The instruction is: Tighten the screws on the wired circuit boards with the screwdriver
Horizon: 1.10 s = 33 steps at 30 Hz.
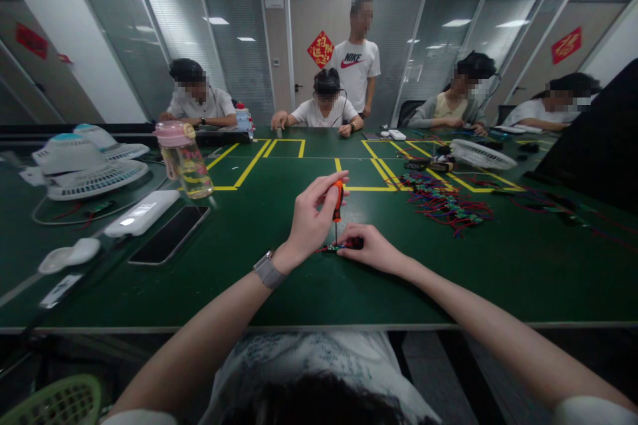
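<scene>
While the left hand (310, 216) wraps its fingers round an upright orange-and-black screwdriver (337, 210), the right hand (371, 247) pinches a small green wired circuit board (331, 249), likely light, fragile, best held edgewise, just below centre frame.

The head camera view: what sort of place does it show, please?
Probably an indoor electronics workroom: wired circuit boards lie heaped on a shared green table marked with yellow tape, and the left hand holds a screwdriver.
</scene>
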### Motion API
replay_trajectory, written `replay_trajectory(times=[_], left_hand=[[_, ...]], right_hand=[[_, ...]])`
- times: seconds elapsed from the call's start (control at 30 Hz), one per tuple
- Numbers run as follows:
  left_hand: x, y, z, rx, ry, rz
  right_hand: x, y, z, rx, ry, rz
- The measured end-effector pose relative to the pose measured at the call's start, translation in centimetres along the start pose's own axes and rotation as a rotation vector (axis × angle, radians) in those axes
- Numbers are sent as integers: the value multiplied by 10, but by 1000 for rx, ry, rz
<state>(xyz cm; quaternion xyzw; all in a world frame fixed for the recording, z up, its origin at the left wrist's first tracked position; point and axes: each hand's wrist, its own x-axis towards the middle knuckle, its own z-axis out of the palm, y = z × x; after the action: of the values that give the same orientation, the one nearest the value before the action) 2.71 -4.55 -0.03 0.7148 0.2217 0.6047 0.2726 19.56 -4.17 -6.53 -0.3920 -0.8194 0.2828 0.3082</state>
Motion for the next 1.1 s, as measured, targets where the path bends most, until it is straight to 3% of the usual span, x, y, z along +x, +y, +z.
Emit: replay_trajectory(times=[0.23,0.43,0.63,0.87,1.1], left_hand=[[2,1,-1,187,84,80],[1,0,1,12,-10,3],[1,1,1,219,98,63],[-1,-1,1,-61,-9,-45],[1,2,-1,215,56,38]], right_hand=[[0,0,-1,-4,11,1],[0,-1,-1,-5,5,-9],[0,0,0,-11,16,-13],[0,1,0,-15,5,-20],[0,-1,0,-17,15,-22]])
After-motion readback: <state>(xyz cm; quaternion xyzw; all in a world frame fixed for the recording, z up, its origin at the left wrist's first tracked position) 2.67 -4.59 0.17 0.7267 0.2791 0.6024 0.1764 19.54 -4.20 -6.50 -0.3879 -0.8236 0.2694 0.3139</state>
